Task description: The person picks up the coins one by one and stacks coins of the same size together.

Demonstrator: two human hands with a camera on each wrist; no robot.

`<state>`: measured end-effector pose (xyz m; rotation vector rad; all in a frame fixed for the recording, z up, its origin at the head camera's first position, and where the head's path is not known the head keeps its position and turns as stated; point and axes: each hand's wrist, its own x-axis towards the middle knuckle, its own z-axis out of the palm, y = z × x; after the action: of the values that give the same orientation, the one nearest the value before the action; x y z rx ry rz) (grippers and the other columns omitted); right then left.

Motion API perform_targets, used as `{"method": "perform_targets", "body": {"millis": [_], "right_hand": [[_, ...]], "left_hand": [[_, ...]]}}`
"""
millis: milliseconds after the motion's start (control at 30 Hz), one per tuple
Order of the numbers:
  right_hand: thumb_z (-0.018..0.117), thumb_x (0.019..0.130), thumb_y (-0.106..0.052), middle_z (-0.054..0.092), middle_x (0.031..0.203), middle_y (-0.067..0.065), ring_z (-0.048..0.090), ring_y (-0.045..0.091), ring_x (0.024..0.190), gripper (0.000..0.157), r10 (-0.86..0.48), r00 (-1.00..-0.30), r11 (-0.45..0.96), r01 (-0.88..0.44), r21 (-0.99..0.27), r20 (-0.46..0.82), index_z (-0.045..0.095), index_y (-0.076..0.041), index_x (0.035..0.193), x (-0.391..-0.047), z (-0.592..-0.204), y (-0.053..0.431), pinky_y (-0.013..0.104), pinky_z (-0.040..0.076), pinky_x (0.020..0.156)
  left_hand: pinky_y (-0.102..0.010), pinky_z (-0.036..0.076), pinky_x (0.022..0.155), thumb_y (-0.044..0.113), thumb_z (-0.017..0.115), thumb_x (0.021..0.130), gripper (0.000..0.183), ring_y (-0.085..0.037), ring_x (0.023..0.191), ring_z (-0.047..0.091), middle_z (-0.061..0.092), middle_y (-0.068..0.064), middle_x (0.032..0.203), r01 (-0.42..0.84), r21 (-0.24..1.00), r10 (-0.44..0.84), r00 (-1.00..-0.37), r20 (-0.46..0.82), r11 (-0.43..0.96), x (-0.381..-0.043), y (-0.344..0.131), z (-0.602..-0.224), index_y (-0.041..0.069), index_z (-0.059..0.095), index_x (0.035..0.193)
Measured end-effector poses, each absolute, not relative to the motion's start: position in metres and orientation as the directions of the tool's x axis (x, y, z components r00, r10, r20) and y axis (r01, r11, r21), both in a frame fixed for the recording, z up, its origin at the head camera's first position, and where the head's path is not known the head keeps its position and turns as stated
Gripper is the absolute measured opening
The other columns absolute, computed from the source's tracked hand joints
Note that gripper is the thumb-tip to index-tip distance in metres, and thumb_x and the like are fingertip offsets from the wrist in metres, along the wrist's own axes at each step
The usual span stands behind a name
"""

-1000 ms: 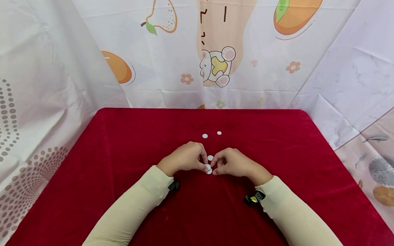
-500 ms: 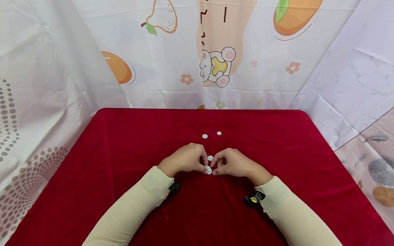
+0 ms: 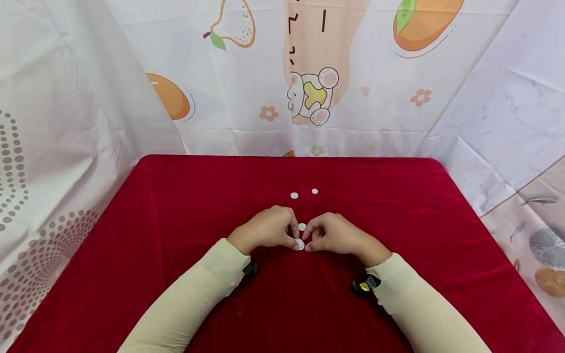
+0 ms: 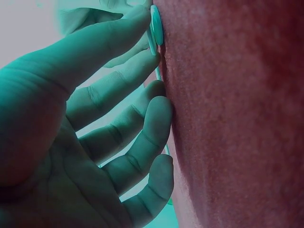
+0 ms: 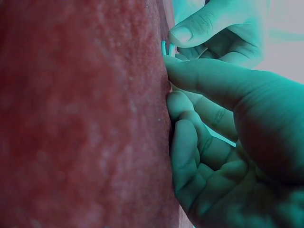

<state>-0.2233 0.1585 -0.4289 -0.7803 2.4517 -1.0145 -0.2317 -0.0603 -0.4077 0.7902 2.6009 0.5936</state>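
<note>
In the head view my left hand (image 3: 269,228) pinches a small white disc (image 4: 152,40) between thumb and index finger. Just under it, a second white disc (image 3: 301,245) lies on the red cloth. A narrow gap shows between the two discs in the right wrist view. My right hand (image 3: 334,234) is curled at the right edge of the lower disc, thumb and index tips close beside it. Whether these tips grip it is hidden. Beyond the fingertips another white disc (image 3: 302,227) lies flat between both hands.
Two more white discs lie farther back, a left one (image 3: 294,195) and a smaller-looking right one (image 3: 314,191). Red cloth (image 3: 207,189) covers the table. Printed white curtains (image 3: 248,92) hang behind it and along the sides.
My left hand has come slightly nearer, shifting its disc from the lower disc's far edge to over it. The right hand stays nearly still; the other discs have not moved.
</note>
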Motion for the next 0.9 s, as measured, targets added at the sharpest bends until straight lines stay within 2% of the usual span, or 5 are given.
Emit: {"method": "perform_targets", "body": {"millis": [133,367,600,900], "right_hand": [[0.085,0.085,-0.016,0.068,0.07,-0.004,0.058,0.01,0.061,0.013,-0.616,-0.778,0.587,-0.35,-0.73,-0.123,0.078,-0.022,0.094,-0.2235,-0.4292,0.1585,0.027,0.049,0.061],[0.086,0.084,-0.017,0.068,0.069,-0.005,0.058,0.011,0.061,0.013,-0.617,-0.778,0.587,-0.355,-0.727,-0.118,0.078,-0.024,0.093,-0.224,-0.431,0.1584,0.026,0.049,0.061],[0.086,0.084,-0.017,0.068,0.069,-0.005,0.059,0.011,0.062,0.013,-0.616,-0.778,0.587,-0.354,-0.728,-0.118,0.078,-0.023,0.093,-0.2241,-0.4308,0.1583,0.026,0.05,0.061],[0.086,0.085,-0.018,0.069,0.069,-0.004,0.059,0.011,0.061,0.013,-0.618,-0.777,0.583,-0.35,-0.733,-0.12,0.078,-0.023,0.093,-0.2245,-0.4316,0.1585,0.027,0.05,0.061]], "left_hand": [[-0.028,0.053,0.072,0.031,0.09,0.082,0.013,-0.009,0.081,0.061,0.071,0.011,0.088,0.438,0.488,0.587,-0.782,-0.207,0.755,-0.2317,-0.0598,-0.4085,0.026,0.079,0.079],[-0.027,0.053,0.071,0.032,0.091,0.081,0.014,-0.009,0.079,0.061,0.069,0.014,0.083,0.445,0.484,0.589,-0.783,-0.198,0.754,-0.2306,-0.0593,-0.4097,0.027,0.078,0.078],[-0.028,0.053,0.07,0.033,0.092,0.079,0.016,-0.008,0.081,0.059,0.068,0.011,0.093,0.466,0.442,0.585,-0.791,-0.18,0.766,-0.2281,-0.0581,-0.4096,0.026,0.078,0.08],[-0.028,0.052,0.068,0.033,0.094,0.076,0.019,-0.008,0.081,0.058,0.065,0.011,0.094,0.482,0.405,0.581,-0.797,-0.167,0.777,-0.2278,-0.0564,-0.4133,0.026,0.076,0.081]]}}
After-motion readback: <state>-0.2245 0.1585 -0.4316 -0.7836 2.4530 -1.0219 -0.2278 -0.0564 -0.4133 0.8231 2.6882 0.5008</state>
